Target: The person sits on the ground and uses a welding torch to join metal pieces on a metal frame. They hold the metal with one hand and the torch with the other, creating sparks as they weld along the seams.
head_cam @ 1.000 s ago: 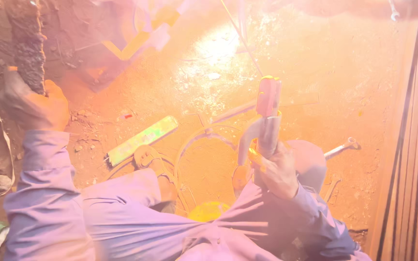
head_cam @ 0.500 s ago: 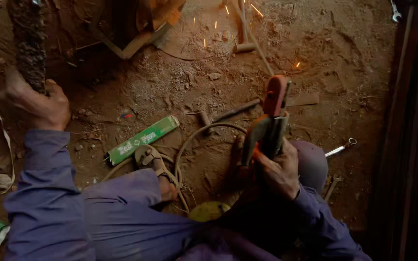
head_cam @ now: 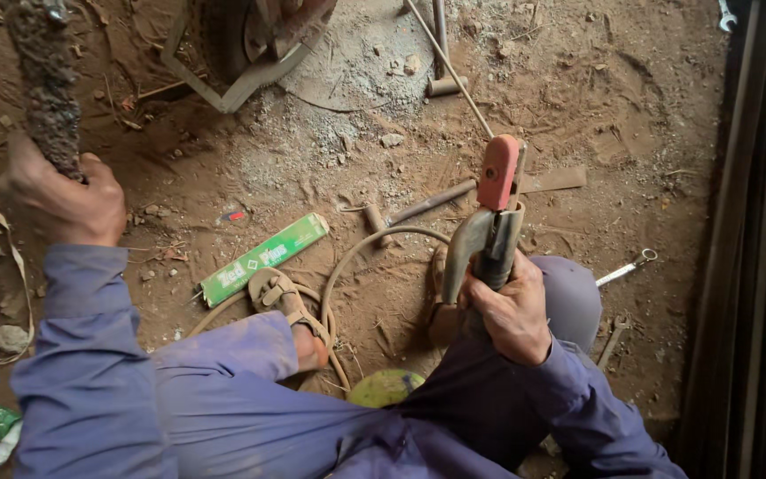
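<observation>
Two hands are busy over the dirt floor [head_cam: 649, 115]. With its grip clenched, the right hand [head_cam: 511, 310] grasps the handle of a welding clamp [head_cam: 489, 217], whose red-tipped head points up and away, a thin rod [head_cam: 449, 62] running on from it. The left hand [head_cam: 64, 200], also clenched, grasps a rough, crusted bar [head_cam: 44, 84] standing upright. Between the two grips lie a green box [head_cam: 263, 259], a looped cable [head_cam: 356, 257] and a sandalled foot [head_cam: 290, 310]. A wrench [head_cam: 627, 266] lies just right of the right grip.
</observation>
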